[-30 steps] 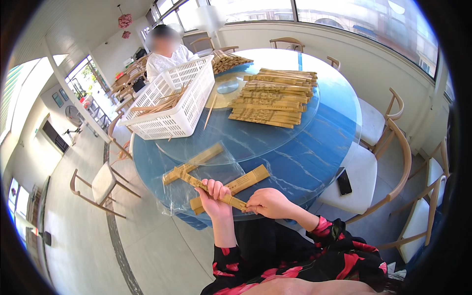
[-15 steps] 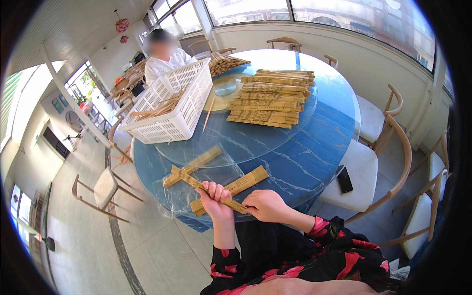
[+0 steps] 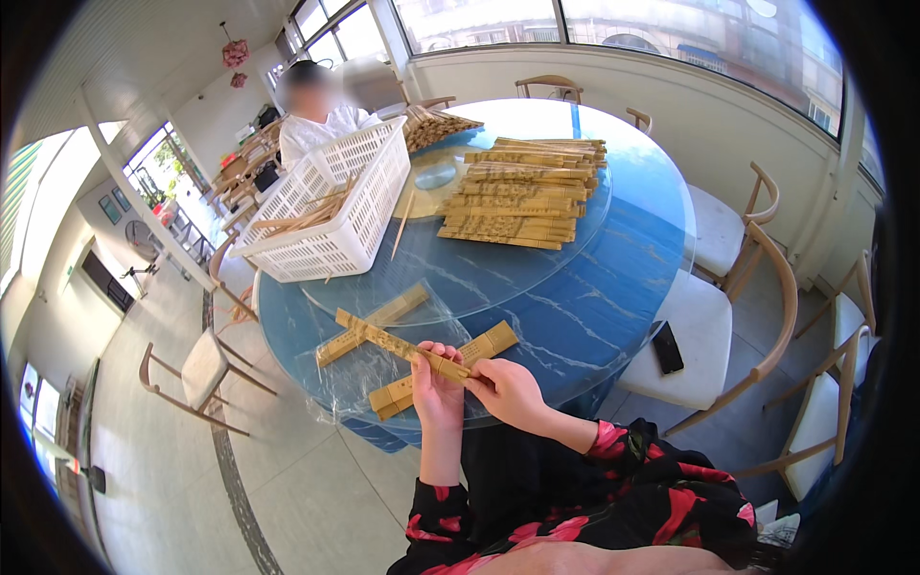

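My left hand point(image 3: 438, 391) is wrapped round a long, narrow brown paper chopstick sleeve point(image 3: 381, 337), held slanted above the near edge of the table. At the sleeve's near end, the fingers of my right hand point(image 3: 515, 393) pinch it; whether a chopstick is inside is hidden. Beneath my hands lies a flat bundle of brown sleeves point(image 3: 491, 347). Another brown sleeve bundle point(image 3: 398, 309) rests farther left, with a crumpled clear plastic bag point(image 3: 335, 391) about it.
A white slotted basket point(image 3: 331, 251) holds loose wooden chopsticks point(image 3: 311, 213). A large pile of brown sleeves point(image 3: 517, 196) sits on the glass turntable point(image 3: 498, 292), with another pile point(image 3: 431, 126) behind. A person in white point(image 3: 311, 134) sits opposite. A phone point(image 3: 667, 349) lies on a chair point(image 3: 695, 379).
Both hands have risen slightly, away from me, with the chopstick sleeve. The left hand has shifted right along it, and its fingers sit nearer the right hand.
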Motion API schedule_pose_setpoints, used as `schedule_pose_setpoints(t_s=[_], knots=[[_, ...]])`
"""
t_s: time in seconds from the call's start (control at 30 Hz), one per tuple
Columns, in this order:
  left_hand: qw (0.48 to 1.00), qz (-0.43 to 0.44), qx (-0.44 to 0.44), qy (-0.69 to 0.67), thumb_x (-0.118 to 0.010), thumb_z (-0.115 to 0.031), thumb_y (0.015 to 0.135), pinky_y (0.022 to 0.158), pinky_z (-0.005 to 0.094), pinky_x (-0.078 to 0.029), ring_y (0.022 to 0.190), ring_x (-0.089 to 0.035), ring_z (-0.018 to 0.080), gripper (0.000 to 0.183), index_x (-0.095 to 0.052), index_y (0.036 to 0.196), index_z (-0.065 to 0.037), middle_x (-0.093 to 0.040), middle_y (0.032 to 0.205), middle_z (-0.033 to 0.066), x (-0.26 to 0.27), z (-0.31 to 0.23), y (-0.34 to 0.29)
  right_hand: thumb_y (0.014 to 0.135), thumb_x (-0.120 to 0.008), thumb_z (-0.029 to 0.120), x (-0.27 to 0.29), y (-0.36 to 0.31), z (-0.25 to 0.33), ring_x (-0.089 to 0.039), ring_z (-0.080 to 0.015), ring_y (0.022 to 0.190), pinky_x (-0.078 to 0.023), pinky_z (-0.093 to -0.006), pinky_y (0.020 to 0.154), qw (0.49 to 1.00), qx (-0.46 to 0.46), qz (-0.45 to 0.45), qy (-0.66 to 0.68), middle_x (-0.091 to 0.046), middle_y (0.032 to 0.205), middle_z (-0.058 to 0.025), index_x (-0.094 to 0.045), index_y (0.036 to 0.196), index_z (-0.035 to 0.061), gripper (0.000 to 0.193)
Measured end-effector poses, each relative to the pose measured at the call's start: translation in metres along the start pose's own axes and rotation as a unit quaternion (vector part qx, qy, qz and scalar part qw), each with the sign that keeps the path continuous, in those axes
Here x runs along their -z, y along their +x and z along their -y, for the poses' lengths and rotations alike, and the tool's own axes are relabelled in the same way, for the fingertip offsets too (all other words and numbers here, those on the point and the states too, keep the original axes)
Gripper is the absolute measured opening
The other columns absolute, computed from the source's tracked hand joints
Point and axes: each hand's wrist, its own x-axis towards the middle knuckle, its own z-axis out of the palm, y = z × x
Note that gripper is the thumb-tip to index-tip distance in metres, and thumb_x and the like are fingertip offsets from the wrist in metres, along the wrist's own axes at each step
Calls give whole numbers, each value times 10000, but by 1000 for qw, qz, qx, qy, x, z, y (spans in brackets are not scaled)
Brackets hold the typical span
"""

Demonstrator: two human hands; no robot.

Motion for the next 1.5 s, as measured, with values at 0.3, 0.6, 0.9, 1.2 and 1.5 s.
schedule_pose_setpoints(t_s=[0.3,0.6,0.9,1.2,1.5], knots=[[993,-4,-14,118,-532,-175,1078,1064,371,-455,1266,-570,215,299,-614,1284,25,-617,1351,132,-3,5,-2,848,-667,174,9,36,6,-501,-210,1336,-331,-496,1142,866,284,-185,-367,-550,1444,-51,-655,1269,92,430],[973,-12,7,231,-525,-100,1075,914,255,-499,1004,-616,108,195,-649,1166,20,-656,1078,48,7,22,-4,874,-647,187,15,58,-14,-615,-158,891,-473,-315,841,840,339,0,-423,-616,954,21,-602,1359,111,493],[918,31,-4,394,-514,-48,1054,959,285,-499,1046,-640,146,213,-604,1235,21,-668,1150,77,-18,18,-9,862,-586,25,96,104,-48,-650,-251,969,-494,-393,859,913,204,-4,-353,-659,968,-31,-623,1384,214,557],[882,79,14,465,-521,-50,1049,921,280,-516,975,-651,142,159,-640,1130,16,-685,1065,72,-14,18,-7,877,-603,24,160,221,-122,-614,-246,1118,-450,-429,1004,830,183,-248,-464,-663,1089,-40,-662,1346,248,524],[875,85,20,477,-522,-64,1053,921,281,-516,985,-647,142,163,-641,1126,20,-679,1057,75,-17,18,-8,948,-589,119,136,231,-153,-452,-226,1404,-320,-521,1161,829,74,-208,-514,-567,1446,-27,-607,1395,190,453]])
